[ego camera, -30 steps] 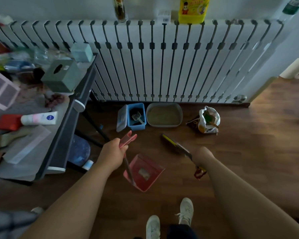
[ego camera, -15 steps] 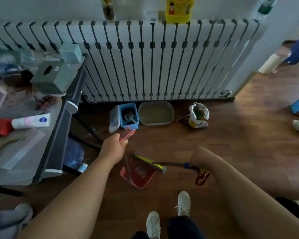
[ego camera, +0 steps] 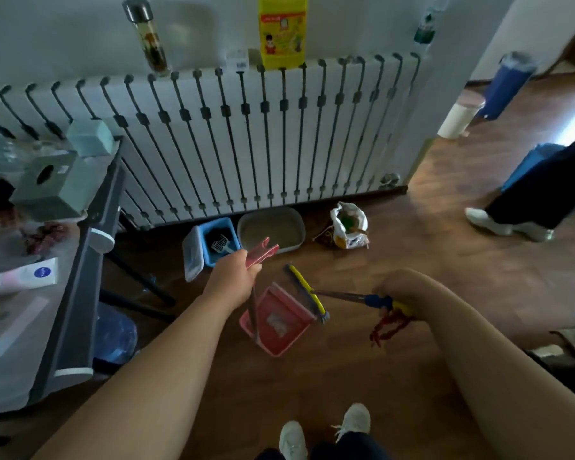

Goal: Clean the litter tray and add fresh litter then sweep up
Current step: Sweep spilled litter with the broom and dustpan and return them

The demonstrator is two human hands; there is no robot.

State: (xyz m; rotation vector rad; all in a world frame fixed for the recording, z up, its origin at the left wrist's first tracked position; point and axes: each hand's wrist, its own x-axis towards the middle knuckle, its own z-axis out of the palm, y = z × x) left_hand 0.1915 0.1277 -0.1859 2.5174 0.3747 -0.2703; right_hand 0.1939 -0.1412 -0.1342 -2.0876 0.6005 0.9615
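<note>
My left hand (ego camera: 233, 277) grips the pink handle of a long-handled pink dustpan (ego camera: 274, 322) that stands on the wooden floor in front of me. Some pale debris lies in the pan. My right hand (ego camera: 399, 287) holds the blue and yellow handle of a broom (ego camera: 307, 293), whose yellow head rests at the pan's right edge. A red cord hangs from the broom's handle. The grey litter tray (ego camera: 273, 229) with sandy litter sits against the radiator. Left of it a blue box (ego camera: 218, 240) holds a white scoop.
A white plastic bag (ego camera: 349, 225) sits on the floor right of the tray. A cluttered grey table (ego camera: 77, 267) stands at the left. Another person's legs and shoes (ego camera: 508, 224) are at the right. A white bin (ego camera: 462, 116) stands in the doorway. My shoes (ego camera: 322, 433) are at the bottom.
The broom head has swept from the floor near the tray back to the dustpan's edge. The view has swung right, showing the doorway and another person's legs.
</note>
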